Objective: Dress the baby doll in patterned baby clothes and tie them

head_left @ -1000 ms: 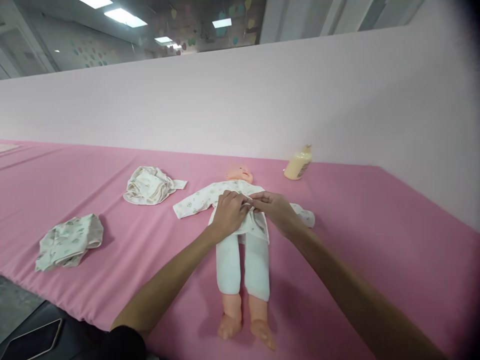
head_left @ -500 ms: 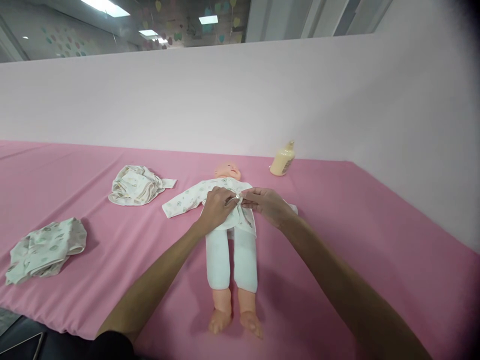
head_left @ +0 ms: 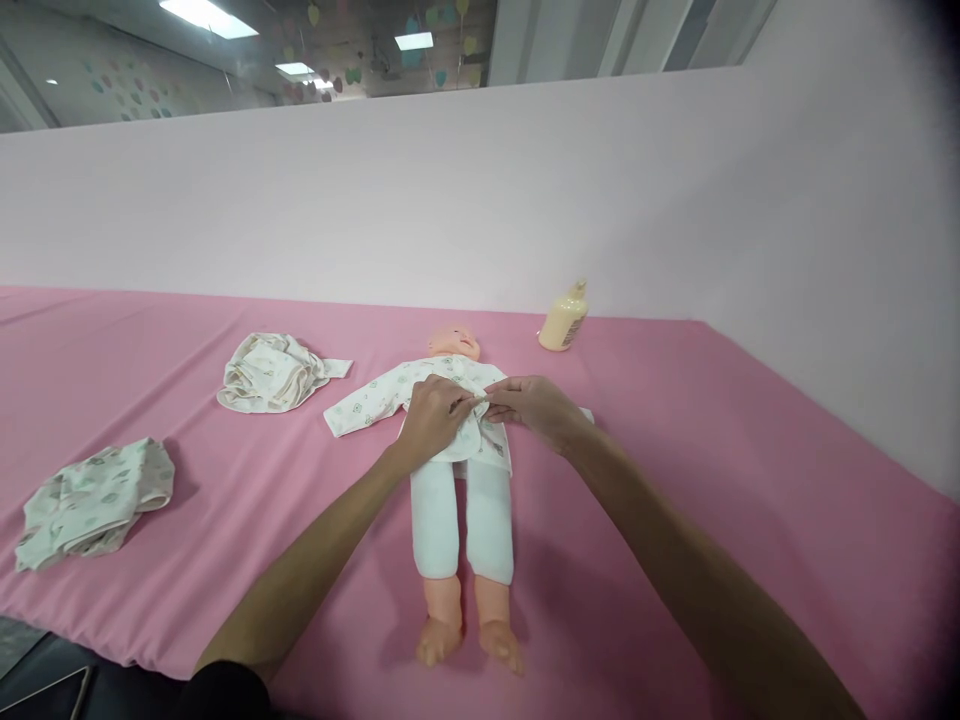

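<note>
A baby doll [head_left: 442,598] lies on its back, head toward the wall and bare feet toward me. It wears a white printed wrap top [head_left: 381,396] with long sleeves; its thighs and shins are white. Over the top's front, my left hand [head_left: 436,418] is closed, thumb and fingers pinching a thin white tie. My right hand [head_left: 534,408] comes from the other side, its fingertips pinched on the tie close to the left ones. The fingers cover most of the tie. The doll's right-side sleeve is mostly hidden behind my right hand and forearm.
The pink padded surface [head_left: 645,500] meets a white wall [head_left: 337,210]. A cream pump bottle [head_left: 564,320] stands by the wall. To the left lie a bundled white cloth garment [head_left: 270,375] and a folded printed garment [head_left: 97,500]. A dark device [head_left: 49,697] shows at bottom left.
The small loop of tie visible between my fingers has drawn in, and my fingertips have shifted slightly on it. Both hands stay over the doll's top.
</note>
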Available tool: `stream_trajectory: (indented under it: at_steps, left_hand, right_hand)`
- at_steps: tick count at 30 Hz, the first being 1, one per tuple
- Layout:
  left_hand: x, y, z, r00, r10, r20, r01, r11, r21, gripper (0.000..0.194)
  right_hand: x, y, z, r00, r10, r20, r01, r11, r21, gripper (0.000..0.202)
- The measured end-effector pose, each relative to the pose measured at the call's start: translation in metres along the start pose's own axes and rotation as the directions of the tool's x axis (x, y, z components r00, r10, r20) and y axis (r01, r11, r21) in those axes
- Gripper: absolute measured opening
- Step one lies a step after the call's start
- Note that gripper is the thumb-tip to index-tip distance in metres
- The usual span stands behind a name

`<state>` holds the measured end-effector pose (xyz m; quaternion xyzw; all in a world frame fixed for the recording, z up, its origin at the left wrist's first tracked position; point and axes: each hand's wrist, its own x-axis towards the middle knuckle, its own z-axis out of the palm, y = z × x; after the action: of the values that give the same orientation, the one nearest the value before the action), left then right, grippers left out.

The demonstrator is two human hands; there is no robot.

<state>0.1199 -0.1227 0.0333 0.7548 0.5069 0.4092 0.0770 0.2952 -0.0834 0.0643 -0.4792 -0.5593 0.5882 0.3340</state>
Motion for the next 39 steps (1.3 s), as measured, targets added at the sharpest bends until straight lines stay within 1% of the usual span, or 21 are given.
stream_trajectory:
  at_steps: [5, 8, 12, 18, 22, 27, 31, 34, 39]
  left_hand:
    - [-0.003, -0.002, 0.004, 1.0, 0.007, 0.001, -0.007, 0.997, 0.072, 0.025]
    - [-0.003, -0.002, 0.005, 1.0, 0.002, -0.003, -0.001, 0.997, 0.077, 0.023]
    - [-0.004, -0.002, 0.005, 1.0, -0.01, -0.002, 0.01, 0.995, 0.096, 0.021]
    - [-0.004, -0.001, 0.005, 1.0, 0.003, 0.007, -0.003, 0.993, 0.118, 0.022]
    - [-0.003, -0.002, 0.006, 1.0, 0.006, 0.015, -0.008, 0.994, 0.113, 0.02]
    - [-0.003, -0.001, 0.005, 1.0, -0.015, -0.009, 0.016, 0.996, 0.084, 0.017]
    - [-0.002, 0.001, 0.002, 0.998, -0.059, -0.024, 0.06, 0.998, 0.016, 0.017]
    - [-0.002, 0.002, 0.001, 0.996, -0.088, -0.028, 0.087, 0.996, -0.029, 0.017]
    - [-0.002, 0.003, 0.001, 0.995, -0.095, -0.029, 0.095, 0.995, -0.008, 0.016]
  right_hand:
    - [0.007, 0.008, -0.007, 0.998, -0.003, 0.067, 0.006, 0.999, -0.039, 0.014]
    - [0.011, 0.009, -0.011, 0.995, 0.012, 0.094, -0.004, 0.997, -0.08, 0.018]
    - [0.013, 0.009, -0.015, 0.992, 0.045, 0.121, -0.029, 0.99, -0.136, 0.02]
    - [0.012, 0.008, -0.016, 0.986, 0.03, 0.161, -0.018, 0.997, -0.076, 0.019]
    - [0.009, 0.005, -0.013, 0.987, 0.016, 0.159, -0.013, 1.0, -0.02, 0.016]
    - [0.008, 0.005, -0.011, 0.988, -0.038, 0.147, 0.036, 0.999, 0.017, 0.011]
    - [0.007, 0.004, -0.01, 0.991, -0.054, 0.118, 0.055, 0.998, -0.003, 0.011]
    - [0.006, 0.003, -0.008, 0.995, -0.058, 0.075, 0.061, 0.997, -0.036, 0.011]
    - [0.008, 0.006, -0.005, 0.995, -0.094, 0.02, 0.095, 0.993, -0.065, 0.013]
